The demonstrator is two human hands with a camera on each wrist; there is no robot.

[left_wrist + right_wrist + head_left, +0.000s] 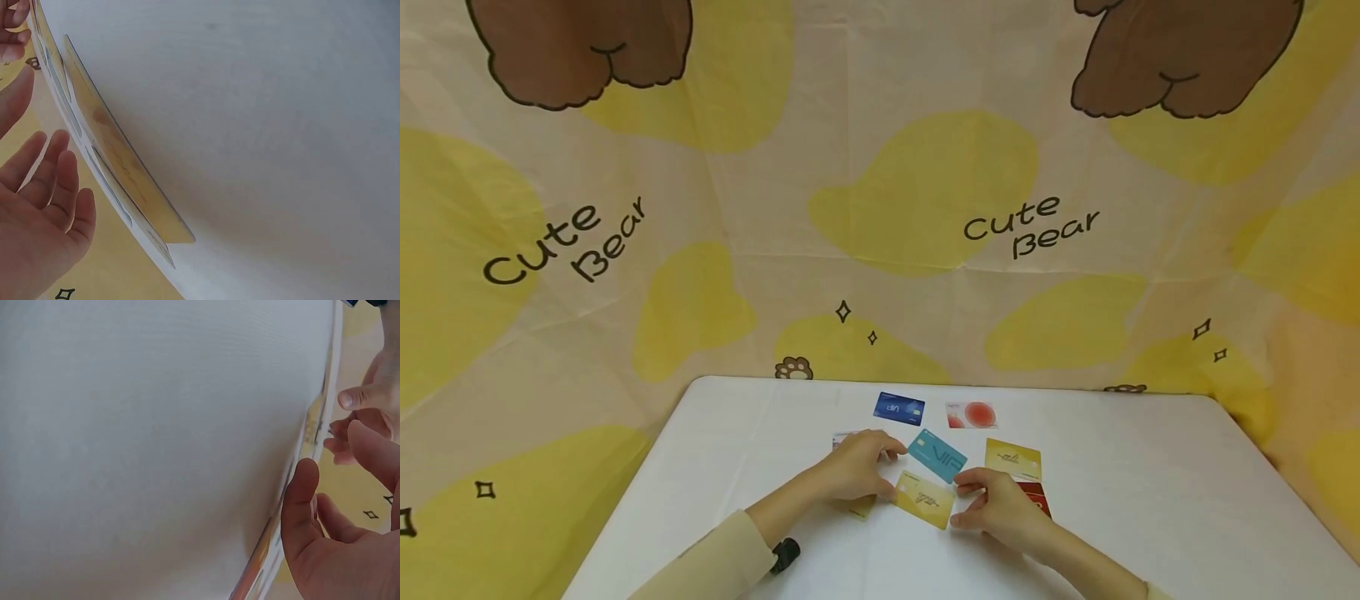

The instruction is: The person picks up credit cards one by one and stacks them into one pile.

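A gold card (924,500) lies on the white table near its front, just below a teal VIP card (937,456). On the left side my left hand (859,467) has its thumb by the gold card's left corner and its fingers near the teal card. Over on the right, my right hand (998,507) has fingertips close to the teal card's lower corner and the gold card's right edge. Relaxed fingers with nothing gripped show on the left hand (47,206) in the left wrist view. The right hand (337,544) is loosely bent, with nothing between thumb and fingers.
A blue card (899,408) and a white card with red circles (972,414) lie at the back. Another gold card (1013,459) overlaps a red card (1036,497) on the right. Partly under the left hand is a yellowish card (859,507). A printed cloth (917,192) hangs behind.
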